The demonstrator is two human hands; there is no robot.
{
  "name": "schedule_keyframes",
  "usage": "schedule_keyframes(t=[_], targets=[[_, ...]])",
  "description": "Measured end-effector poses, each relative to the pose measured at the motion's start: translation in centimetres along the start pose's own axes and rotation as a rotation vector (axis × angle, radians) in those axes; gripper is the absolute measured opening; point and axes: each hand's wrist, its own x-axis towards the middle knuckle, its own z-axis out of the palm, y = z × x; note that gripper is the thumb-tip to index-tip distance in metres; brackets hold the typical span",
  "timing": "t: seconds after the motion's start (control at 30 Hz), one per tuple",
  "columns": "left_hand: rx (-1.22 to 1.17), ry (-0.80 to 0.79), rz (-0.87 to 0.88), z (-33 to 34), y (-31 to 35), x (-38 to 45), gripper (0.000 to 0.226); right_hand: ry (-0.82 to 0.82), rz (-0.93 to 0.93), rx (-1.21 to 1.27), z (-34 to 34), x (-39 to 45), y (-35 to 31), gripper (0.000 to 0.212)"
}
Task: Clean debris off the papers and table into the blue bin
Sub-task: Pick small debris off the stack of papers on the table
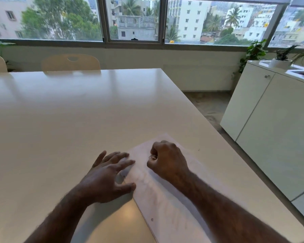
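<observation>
paper (167, 195): near end cut by bottom edge; right part under forearm; marks too faint to read
right hand (167, 160): fist contents hidden
bench (77, 111): left side off frame

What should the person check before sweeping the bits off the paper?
1. Paper held steady: ok, the left hand rests its spread fingers on the paper's left edge.
2. Right hand ready: cannot tell, it is curled in a fist above the paper and may hold debris.
3. Bits left on paper: ok to sweep, a small speck shows near the bottom edge.
4. Blue bin in reach: cannot tell, no bin is in view.
5. Paper flat on the table: ok.
</observation>
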Motion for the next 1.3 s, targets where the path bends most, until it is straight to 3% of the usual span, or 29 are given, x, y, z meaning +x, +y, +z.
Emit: schedule_keyframes(t=[0.17, 0.37, 0.4, 0.47, 0.53, 0.63, 0.7, 0.83, 1.03, 1.17, 1.2, 1.3], targets=[[-0.124, 0.072, 0.010, -0.2, 1.1, -0.3, 0.117, -0.028, 0.012, 0.007, 0.5, 0.5, 1.2, 0.013], [-0.108, -0.074, -0.012, 0.3, 1.0, -0.3, 0.127, 0.024, -0.014, -0.027, 0.2, -0.4, 0.4, 0.014], [-0.098, -0.089, -0.011, 0.3, 0.8, -0.3, 0.128, -0.001, -0.054, 0.004, 0.2, -0.9, -0.5, 0.014], [-0.078, -0.117, -0.006, 0.2, 0.8, -0.2, 0.128, -0.199, -0.122, 0.128, 0.1, -2.0, -2.4, 0.011], [-0.069, -0.120, -0.004, 0.3, 0.8, -0.1, 0.129, -0.327, -0.075, 0.126, 0.1, -2.1, -1.9, 0.013], [-0.066, -0.102, -0.002, 0.4, 0.8, 0.1, 0.131, -0.031, 0.151, -0.125, -1.2, 0.4, 1.8, 0.020], [-0.072, -0.109, -0.009, 0.5, 0.7, 0.0, 0.130, 0.068, 0.169, -0.204, -1.3, 0.5, 2.0, 0.022], [-0.056, -0.143, -0.023, 0.5, 0.6, -0.1, 0.124, -0.281, -0.117, 0.064, 0.5, -3.0, -3.8, 0.014], [0.006, -0.179, -0.027, 0.6, 0.6, 0.1, 0.129, 0.036, 0.205, -0.172, -1.6, 1.0, 2.3, 0.019], [0.019, -0.191, -0.016, 0.3, 0.8, 0.0, 0.132, -0.235, -0.112, 0.003, 0.6, -3.4, -3.3, 0.015], [0.021, -0.188, -0.016, 0.2, 0.8, 0.1, 0.132, -0.242, -0.123, 0.009, 0.4, -3.3, -3.3, 0.015], [0.039, -0.191, -0.023, 0.3, 0.7, 0.2, 0.132, -0.058, 0.114, -0.091, -1.2, 0.6, 0.8, 0.020]])
